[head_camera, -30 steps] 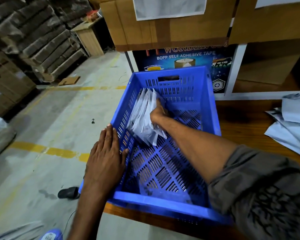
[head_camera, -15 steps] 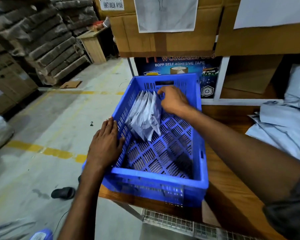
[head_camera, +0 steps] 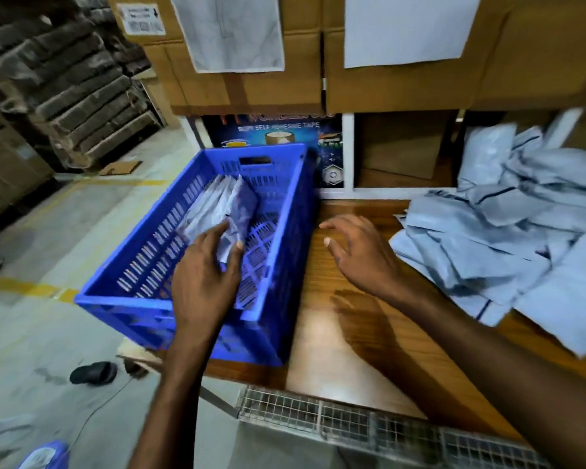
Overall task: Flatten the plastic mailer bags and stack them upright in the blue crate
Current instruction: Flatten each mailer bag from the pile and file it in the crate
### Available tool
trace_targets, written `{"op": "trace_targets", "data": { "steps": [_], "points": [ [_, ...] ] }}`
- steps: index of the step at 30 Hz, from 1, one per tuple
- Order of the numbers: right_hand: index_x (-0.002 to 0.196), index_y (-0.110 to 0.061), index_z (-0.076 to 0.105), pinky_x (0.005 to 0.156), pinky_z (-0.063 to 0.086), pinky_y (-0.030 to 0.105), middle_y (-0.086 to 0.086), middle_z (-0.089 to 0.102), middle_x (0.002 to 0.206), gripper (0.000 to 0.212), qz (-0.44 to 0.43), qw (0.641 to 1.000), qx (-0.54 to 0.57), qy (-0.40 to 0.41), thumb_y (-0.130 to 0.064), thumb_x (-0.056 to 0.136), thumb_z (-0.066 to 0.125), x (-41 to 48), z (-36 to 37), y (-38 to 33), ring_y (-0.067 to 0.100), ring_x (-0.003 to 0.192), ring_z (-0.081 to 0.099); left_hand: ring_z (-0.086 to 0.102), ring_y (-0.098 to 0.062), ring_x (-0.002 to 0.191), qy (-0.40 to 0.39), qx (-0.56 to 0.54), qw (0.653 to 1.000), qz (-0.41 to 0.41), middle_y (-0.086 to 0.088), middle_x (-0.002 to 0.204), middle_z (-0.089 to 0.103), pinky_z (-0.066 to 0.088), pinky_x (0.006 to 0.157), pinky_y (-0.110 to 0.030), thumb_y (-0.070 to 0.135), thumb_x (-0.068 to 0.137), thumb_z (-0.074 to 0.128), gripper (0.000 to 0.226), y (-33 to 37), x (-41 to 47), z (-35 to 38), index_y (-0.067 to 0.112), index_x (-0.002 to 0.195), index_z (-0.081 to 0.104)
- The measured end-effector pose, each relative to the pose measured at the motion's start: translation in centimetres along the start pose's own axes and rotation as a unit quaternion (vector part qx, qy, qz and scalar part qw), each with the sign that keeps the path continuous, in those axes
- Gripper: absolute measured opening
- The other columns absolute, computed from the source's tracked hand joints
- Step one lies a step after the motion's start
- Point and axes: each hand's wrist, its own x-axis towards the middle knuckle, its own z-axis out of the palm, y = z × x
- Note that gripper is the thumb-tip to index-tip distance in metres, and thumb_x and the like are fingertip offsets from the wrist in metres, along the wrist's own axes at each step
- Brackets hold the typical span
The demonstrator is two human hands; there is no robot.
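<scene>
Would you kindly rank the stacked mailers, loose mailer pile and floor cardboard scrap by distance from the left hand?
1. stacked mailers: in the blue crate, touching the left hand.
2. loose mailer pile: on the table, right.
3. cardboard scrap: floor, far left.

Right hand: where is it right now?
Head view, right of centre: the right hand hovers open above the brown wooden tabletop, between the blue plastic crate and the pile of pale grey plastic mailer bags.
</scene>
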Motion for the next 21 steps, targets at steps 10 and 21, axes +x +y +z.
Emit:
{"op": "trace_targets", "data": {
  "steps": [10, 21],
  "points": [
    [0.121, -0.028, 0.067, 0.097, 0.040, 0.028, -0.007, 0.063, 0.128, 0.028, 0.073, 0.996, -0.034, -0.044, -0.019, 0.094, 0.066, -8.2, -10.5, 12.5, 0.014, 0.120, 0.053, 0.060, -0.026, 0.114, -0.038, -0.046, 0.994, 0.097, -0.002, 0.125, 0.066, 0.046, 0.092, -0.039, 0.034, 0.098, 0.058, 0.036, 14.2, -8.3, 13.0, 0.020, 0.131, 0.063],
    [0.117, -0.017, 0.069, 0.100, 0.046, 0.042, 0.005, 0.065, 0.125, 0.030, 0.099, 0.982, -0.142, 0.068, -0.016, 0.087, 0.067, -6.1, -18.1, 22.2, 0.030, 0.117, 0.056, 0.033, -0.021, 0.146, -0.262, 0.023, 0.957, 0.119, -0.001, 0.157, 0.038, 0.028, 0.116, -0.036, 0.067, 0.102, 0.036, 0.071, 17.5, -14.5, 26.3, 0.019, 0.155, 0.038]
  ]
}}
